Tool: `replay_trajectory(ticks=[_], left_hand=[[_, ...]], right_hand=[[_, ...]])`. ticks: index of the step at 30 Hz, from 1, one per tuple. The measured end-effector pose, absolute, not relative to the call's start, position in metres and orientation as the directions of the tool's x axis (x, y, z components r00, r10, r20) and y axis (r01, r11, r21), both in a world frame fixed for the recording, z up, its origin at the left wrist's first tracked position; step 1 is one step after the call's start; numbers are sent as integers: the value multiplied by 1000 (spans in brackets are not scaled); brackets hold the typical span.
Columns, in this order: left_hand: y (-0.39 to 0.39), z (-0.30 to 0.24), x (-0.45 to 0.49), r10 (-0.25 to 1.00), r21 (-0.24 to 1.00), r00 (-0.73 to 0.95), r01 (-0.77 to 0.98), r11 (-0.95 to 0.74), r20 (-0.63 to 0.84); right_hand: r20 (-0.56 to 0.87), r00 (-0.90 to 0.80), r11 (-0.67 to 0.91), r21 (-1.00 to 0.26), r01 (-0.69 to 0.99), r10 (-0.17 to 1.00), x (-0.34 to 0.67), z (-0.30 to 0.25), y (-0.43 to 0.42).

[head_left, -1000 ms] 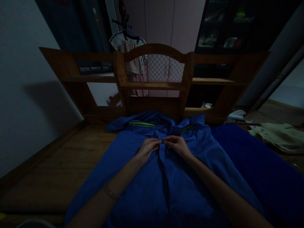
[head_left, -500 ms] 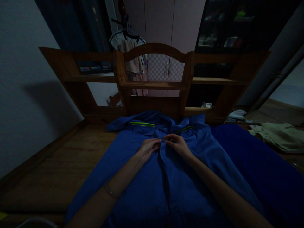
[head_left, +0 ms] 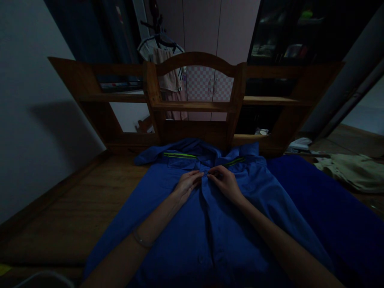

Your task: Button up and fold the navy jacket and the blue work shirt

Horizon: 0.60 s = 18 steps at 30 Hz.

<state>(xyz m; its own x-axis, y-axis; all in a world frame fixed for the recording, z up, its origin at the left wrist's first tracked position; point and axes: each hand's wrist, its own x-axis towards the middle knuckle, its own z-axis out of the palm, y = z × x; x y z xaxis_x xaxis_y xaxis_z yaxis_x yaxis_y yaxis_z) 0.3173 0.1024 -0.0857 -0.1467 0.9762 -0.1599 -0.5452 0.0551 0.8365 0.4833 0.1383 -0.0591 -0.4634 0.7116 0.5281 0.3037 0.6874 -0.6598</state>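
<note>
1. The wooden bed (head_left: 75,212) is the biggest thing before me, its boards showing to the left of the clothing.
2. Across its far end stands a shelved wooden headboard (head_left: 195,106), arched in the middle.
3. On the bed lies the blue shirt (head_left: 186,240), spread flat with its collar end near the headboard — a dark gap runs down its front, below the two hands.
4. Along the shirt's right side is a deep-blue cloth (head_left: 324,200).
5. Farther right I can make out a pale garment (head_left: 354,172), rumpled in the dim light.
6. The left hand (head_left: 187,185) has its fingers pinched on the shirt's front edge, high up near the chest.
7. The right hand (head_left: 226,185) meets it there, thumb and forefinger curled close at the same edge — whether they grip the fabric, I cannot tell from here.
8. Bright green strips (head_left: 180,155) cross the chest just beyond the hands.
9. A thin bracelet (head_left: 141,239) circles the left forearm.
10. Smallest is a round button (head_left: 200,259), low on the shirt, beside the gap.
</note>
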Motion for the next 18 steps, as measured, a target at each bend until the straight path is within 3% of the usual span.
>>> replay_trajectory(ticks=[11,18], left_hand=[[104,-87,316,994,835,-28,-546,75,-108],[105,-86,315,992,845,-39,-528,80,-118]], right_hand=[[566,-475,736,-564,374,674,483,-55,137],[606,-513,792,-420,443,608,482,-57,136]])
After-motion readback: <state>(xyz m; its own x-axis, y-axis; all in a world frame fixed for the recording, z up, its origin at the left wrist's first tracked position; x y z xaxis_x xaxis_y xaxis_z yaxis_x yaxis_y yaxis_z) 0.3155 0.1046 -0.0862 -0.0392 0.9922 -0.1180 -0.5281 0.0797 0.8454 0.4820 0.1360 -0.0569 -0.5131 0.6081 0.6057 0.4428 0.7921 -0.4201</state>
